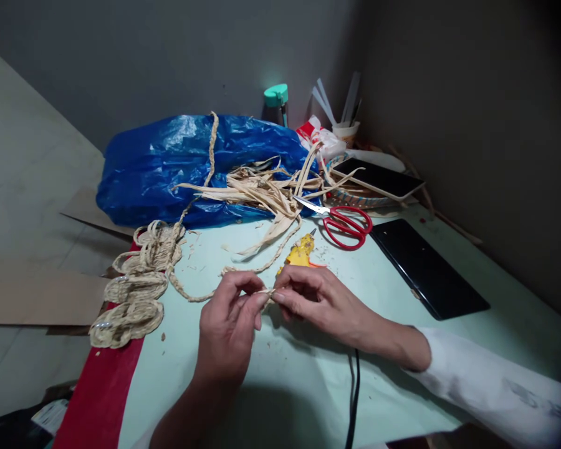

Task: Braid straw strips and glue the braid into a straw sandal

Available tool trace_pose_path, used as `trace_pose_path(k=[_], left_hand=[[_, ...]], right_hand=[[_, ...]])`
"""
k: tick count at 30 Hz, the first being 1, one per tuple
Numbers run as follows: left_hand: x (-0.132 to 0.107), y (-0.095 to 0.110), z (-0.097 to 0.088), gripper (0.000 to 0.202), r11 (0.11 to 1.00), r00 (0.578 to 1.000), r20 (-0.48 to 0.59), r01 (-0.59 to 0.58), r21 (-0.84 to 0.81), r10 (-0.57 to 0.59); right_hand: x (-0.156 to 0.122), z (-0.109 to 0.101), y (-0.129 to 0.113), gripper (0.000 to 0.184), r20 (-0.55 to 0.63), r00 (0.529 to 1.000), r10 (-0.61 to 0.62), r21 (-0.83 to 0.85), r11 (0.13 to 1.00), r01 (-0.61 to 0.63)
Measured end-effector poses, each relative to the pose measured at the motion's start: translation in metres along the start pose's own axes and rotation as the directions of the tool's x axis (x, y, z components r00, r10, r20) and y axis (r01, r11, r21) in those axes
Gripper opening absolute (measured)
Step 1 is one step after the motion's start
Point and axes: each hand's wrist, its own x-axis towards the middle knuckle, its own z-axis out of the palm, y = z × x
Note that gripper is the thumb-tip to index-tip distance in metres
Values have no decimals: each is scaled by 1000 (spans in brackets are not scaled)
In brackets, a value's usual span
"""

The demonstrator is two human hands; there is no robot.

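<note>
My left hand [229, 324] and my right hand [315, 299] meet over the pale green table [308, 386], both pinching the end of a braided straw cord [194, 294]. The cord runs left from my fingers to a pile of coiled braid [138, 287] at the table's left edge. Just behind my right hand lies a yellow glue gun [300, 251]; its black cable [354, 393] trails toward me. Loose flat straw strips [262, 190] are heaped further back.
A blue plastic bag [168, 165] lies at the back left. Red-handled scissors [346, 224] sit behind the glue gun, a black tablet [425, 268] to the right, another dark device [378, 178] on a woven basket. A teal-capped bottle [277, 100] and cup stand in the corner.
</note>
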Motion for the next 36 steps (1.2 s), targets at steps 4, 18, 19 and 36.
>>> trace_pose_path(k=[4, 18, 19, 36], left_hand=[[9, -2, -5, 16, 953, 977, 143, -191, 234, 160], [5, 2, -5, 19, 892, 924, 12, -372, 255, 382], [5, 1, -5, 20, 893, 923, 9, -374, 251, 384], [9, 1, -8, 24, 895, 944, 139, -330, 300, 301]], right_hand=[[3, -4, -1, 22, -38, 997, 69, 84, 994, -65], [1, -12, -4, 34, 137, 914, -383, -575, 720, 388], [1, -11, -2, 35, 149, 902, -406, -599, 689, 409], [0, -9, -3, 39, 113, 993, -45, -415, 906, 88]])
